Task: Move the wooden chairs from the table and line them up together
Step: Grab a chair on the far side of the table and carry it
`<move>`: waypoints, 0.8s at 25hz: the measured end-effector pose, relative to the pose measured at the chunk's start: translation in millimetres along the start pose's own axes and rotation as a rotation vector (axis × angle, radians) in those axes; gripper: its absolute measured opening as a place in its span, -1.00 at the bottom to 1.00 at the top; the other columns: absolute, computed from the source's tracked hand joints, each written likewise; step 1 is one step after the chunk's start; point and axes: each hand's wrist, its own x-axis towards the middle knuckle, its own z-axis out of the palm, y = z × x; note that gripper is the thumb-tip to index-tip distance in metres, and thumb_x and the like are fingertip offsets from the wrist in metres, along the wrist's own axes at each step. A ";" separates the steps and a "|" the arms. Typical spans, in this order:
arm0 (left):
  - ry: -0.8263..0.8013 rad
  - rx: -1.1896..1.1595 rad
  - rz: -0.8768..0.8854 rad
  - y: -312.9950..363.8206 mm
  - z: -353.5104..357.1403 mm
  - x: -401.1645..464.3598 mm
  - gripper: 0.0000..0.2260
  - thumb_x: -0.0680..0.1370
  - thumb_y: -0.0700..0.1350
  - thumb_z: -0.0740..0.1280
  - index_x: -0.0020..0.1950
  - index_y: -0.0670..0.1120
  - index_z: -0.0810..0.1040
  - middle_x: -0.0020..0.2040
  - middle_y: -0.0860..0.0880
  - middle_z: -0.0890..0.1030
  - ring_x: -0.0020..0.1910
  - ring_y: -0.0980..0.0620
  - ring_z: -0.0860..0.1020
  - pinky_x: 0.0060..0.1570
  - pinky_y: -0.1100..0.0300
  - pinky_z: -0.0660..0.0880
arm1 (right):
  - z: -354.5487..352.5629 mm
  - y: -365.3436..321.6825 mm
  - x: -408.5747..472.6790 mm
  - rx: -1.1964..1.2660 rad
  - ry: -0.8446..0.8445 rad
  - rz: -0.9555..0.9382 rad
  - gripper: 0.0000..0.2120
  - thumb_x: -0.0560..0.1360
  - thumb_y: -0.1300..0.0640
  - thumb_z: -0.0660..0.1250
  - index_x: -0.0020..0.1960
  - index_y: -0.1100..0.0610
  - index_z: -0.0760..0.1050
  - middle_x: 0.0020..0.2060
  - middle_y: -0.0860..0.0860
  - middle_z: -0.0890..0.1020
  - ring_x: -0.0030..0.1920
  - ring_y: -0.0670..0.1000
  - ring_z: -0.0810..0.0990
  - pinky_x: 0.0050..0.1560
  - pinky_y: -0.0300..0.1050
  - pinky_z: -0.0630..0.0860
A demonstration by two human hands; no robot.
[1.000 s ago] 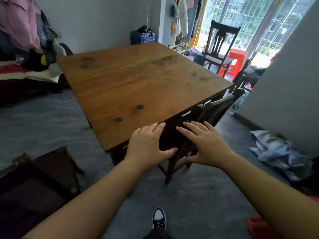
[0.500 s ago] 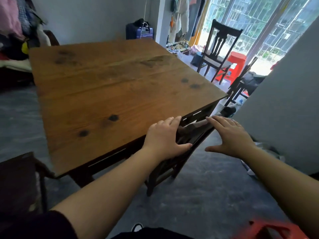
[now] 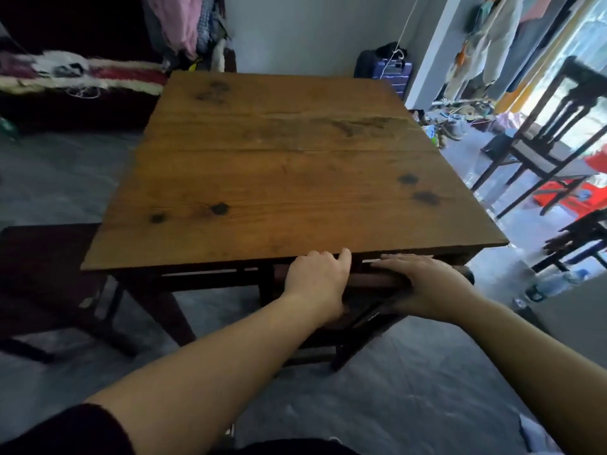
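A dark wooden chair [image 3: 368, 280] is tucked under the near edge of the brown wooden table [image 3: 279, 165]; only its top rail and some legs show. My left hand [image 3: 317, 277] lies over the left part of that rail, fingers curled around it. My right hand [image 3: 427, 284] grips the right part of the same rail. A second dark chair [image 3: 538, 139] stands by the bright window at the right. Another dark chair [image 3: 42, 257] sits at the table's left side, partly out of frame.
A stack of dark furniture [image 3: 581, 241] stands at the right edge, with a red stool [image 3: 565, 195] behind it. A blue suitcase [image 3: 391, 70] is by the back wall. Clothes and blankets [image 3: 82, 70] are piled at the back left. Grey floor lies around me.
I have stepped round to face the table's edge squarely. Both hands went from hovering over the chair's back to closing on its top rail.
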 end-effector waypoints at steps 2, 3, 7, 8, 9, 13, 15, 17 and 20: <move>-0.033 -0.051 -0.061 6.1 0.9 3.1 -0.32 0.41 0.18 0.48 0.41 -0.02 0.28 -0.08 -0.02 0.56 -0.12 -0.10 0.56 -0.29 0.05 0.47 | 4.4 5.3 5.9 -0.042 -0.068 -0.009 -0.10 0.23 -0.36 0.48 0.50 -0.27 0.22 0.45 -0.07 0.42 0.30 0.06 0.51 0.22 0.07 0.49; -0.010 -0.063 -0.062 7.4 1.1 2.7 -0.51 0.41 0.15 0.48 0.22 0.00 0.41 -0.18 0.02 0.55 -0.20 -0.07 0.57 -0.31 0.04 0.52 | 6.3 5.3 8.1 -0.079 -0.074 -0.021 -0.15 0.27 -0.30 0.49 0.49 -0.26 0.24 0.39 -0.05 0.49 0.24 0.08 0.55 0.16 0.06 0.53; 0.040 -0.027 -0.047 5.4 -2.0 -9.3 -0.78 0.38 0.13 0.41 -0.24 0.09 0.40 -0.40 0.10 0.50 -0.44 0.07 0.48 -0.41 0.12 0.51 | 8.9 -0.9 7.3 -0.136 0.010 -0.071 -0.67 0.32 -0.20 0.42 0.04 -0.16 0.51 -0.26 -0.11 0.61 -0.20 0.06 0.61 -0.21 0.01 0.57; 0.049 -0.016 -0.041 5.0 -0.5 -13.6 -0.78 0.37 0.13 0.40 -0.24 0.09 0.41 -0.41 0.10 0.49 -0.45 0.09 0.47 -0.43 0.15 0.48 | 11.4 -2.5 4.2 -0.140 0.030 -0.093 -0.71 0.31 -0.20 0.41 -0.04 -0.13 0.49 -0.32 -0.11 0.57 -0.24 0.06 0.60 -0.27 -0.01 0.54; 0.059 -0.006 -0.039 6.0 2.5 -18.6 -0.79 0.36 0.13 0.40 -0.22 0.09 0.41 -0.42 0.10 0.48 -0.45 0.09 0.46 -0.45 0.18 0.44 | 15.0 -4.2 0.5 -0.150 0.045 -0.113 -0.74 0.30 -0.18 0.39 -0.08 -0.12 0.47 -0.36 -0.11 0.54 -0.28 0.06 0.58 -0.32 -0.04 0.50; 0.081 -0.006 -0.046 9.2 11.8 -50.3 -0.81 0.36 0.10 0.39 -0.20 0.12 0.38 -0.41 0.11 0.45 -0.43 0.07 0.45 -0.46 0.18 0.26 | 23.5 -21.9 -17.3 -0.139 0.073 -0.205 -0.80 0.32 -0.10 0.36 -0.17 -0.16 0.34 -0.48 -0.12 0.43 -0.45 0.01 0.47 -0.48 -0.14 0.25; 0.094 -0.017 -0.056 8.7 11.1 -72.9 -0.81 0.37 0.08 0.39 -0.19 0.14 0.37 -0.41 0.12 0.42 -0.44 0.10 0.40 -0.46 0.19 0.21 | 25.3 -36.4 -28.7 -0.127 0.075 -0.228 -0.75 0.33 -0.08 0.38 -0.18 -0.17 0.28 -0.52 -0.14 0.34 -0.50 -0.03 0.35 -0.50 -0.18 0.11; 0.109 -0.019 -0.073 4.9 11.8 -100.4 -0.83 0.38 0.08 0.39 -0.17 0.14 0.40 -0.41 0.13 0.41 -0.43 0.11 0.40 -0.45 0.19 0.23 | 28.2 -57.0 -41.4 -0.132 0.092 -0.248 -0.76 0.35 -0.05 0.39 -0.17 -0.17 0.29 -0.52 -0.15 0.32 -0.50 -0.06 0.32 -0.50 -0.20 0.09; 0.117 -0.026 -0.070 -4.3 16.2 -151.1 -0.82 0.38 0.07 0.38 -0.17 0.16 0.38 -0.40 0.13 0.40 -0.41 0.12 0.41 -0.42 0.18 0.27 | 38.9 -99.2 -67.0 -0.144 0.132 -0.259 -0.79 0.35 -0.03 0.41 -0.18 -0.16 0.36 -0.54 -0.15 0.30 -0.54 -0.10 0.25 -0.52 -0.22 0.08</move>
